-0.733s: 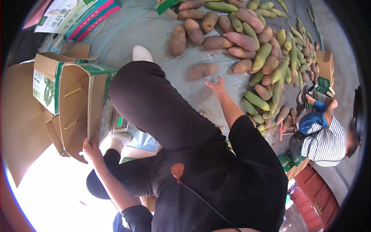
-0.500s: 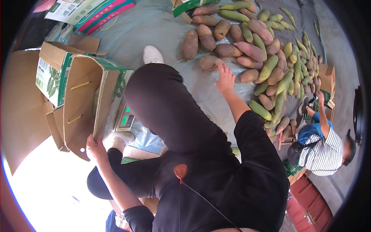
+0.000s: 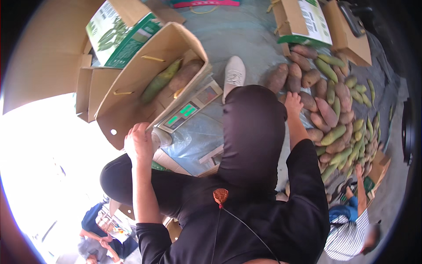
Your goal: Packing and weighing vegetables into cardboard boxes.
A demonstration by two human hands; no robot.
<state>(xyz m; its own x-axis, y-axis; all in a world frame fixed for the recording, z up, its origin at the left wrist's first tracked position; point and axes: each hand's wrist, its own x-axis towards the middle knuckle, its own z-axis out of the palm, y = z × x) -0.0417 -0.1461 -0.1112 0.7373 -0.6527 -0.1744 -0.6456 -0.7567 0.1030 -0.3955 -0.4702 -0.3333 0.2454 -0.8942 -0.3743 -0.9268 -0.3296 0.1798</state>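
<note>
An open cardboard carton (image 3: 132, 83) leans on a scale (image 3: 189, 112) with a lit green display. Inside it lie a long green radish (image 3: 161, 81) and a reddish-brown root (image 3: 186, 75) like a large sweet potato. My left hand (image 3: 140, 143) grips the carton's near rim, fingers closed on the cardboard. Beyond my right knee, my right hand (image 3: 293, 104) has its fingers bent over a reddish-brown root (image 3: 281, 98) at the near edge of the pile. My knee and hand hide most of that root.
Green radishes (image 3: 334, 135) and brown roots (image 3: 326, 112) cover the sheet (image 3: 237, 33) at right. A printed green-and-white box (image 3: 127, 33) stands behind the carton, another box (image 3: 303, 22) at far right. A person in a striped shirt (image 3: 347, 235) reaches toward the pile; other people are at lower left.
The view has turned left, so the scene sits further right and the carton's contents show. My left hand stays on the carton rim. My right hand is still at the pile's near edge, fingers more bent.
</note>
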